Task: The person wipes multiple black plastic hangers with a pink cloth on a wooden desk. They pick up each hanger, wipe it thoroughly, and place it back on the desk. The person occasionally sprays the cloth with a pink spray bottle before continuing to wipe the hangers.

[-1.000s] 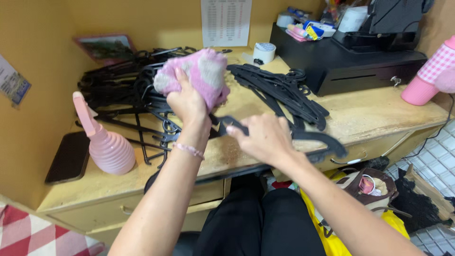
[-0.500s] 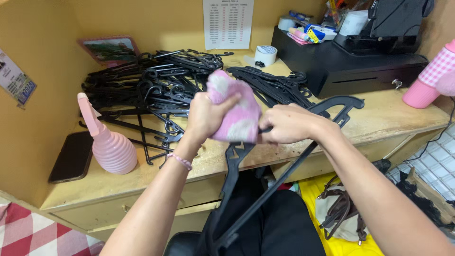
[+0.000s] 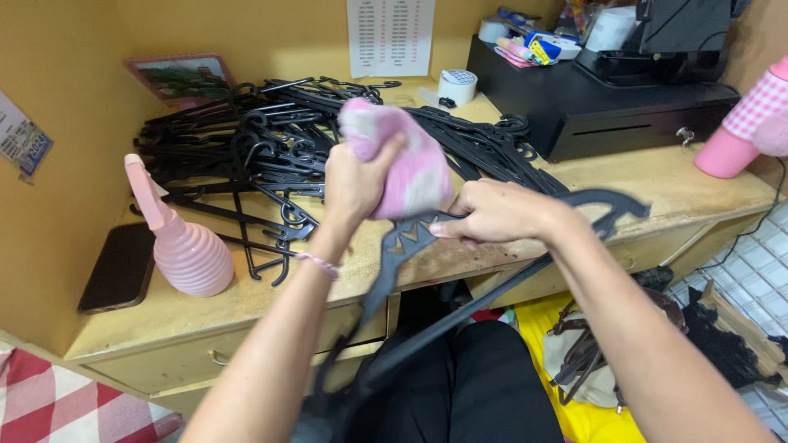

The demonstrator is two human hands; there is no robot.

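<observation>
Yellow walls enclose a worn wooden bench (image 3: 657, 193) at the back and on the left side.

Head view: the left hand (image 3: 355, 182) has its fingers closed tight around a bunched pink cloth (image 3: 406, 160), held above the front edge of the bench. The right hand (image 3: 492, 215) grips a black hanger (image 3: 410, 246) near its neck, fingers wrapped around it; the hanger hangs past the front edge toward the lap. A pile of black hangers (image 3: 246, 148) covers the rear left of the bench. A pink spray bottle (image 3: 185, 246) stands near the front left, with a dark phone (image 3: 123, 267) just beside it at the left edge. A black cash drawer (image 3: 599, 102) sits at the rear right.

Risk: the held hanger is long and gripped at one point only. In my judgement, a swing of its lower end could snag on the drawer handle (image 3: 217, 358) below. A wide sweep of the left elbow could tip the spray bottle onto the phone.

Change from half a second ago: the cloth has risen slightly, and now sits at the hanger's neck rather than covering it. The hanger's lower end lies further toward the lap.
</observation>
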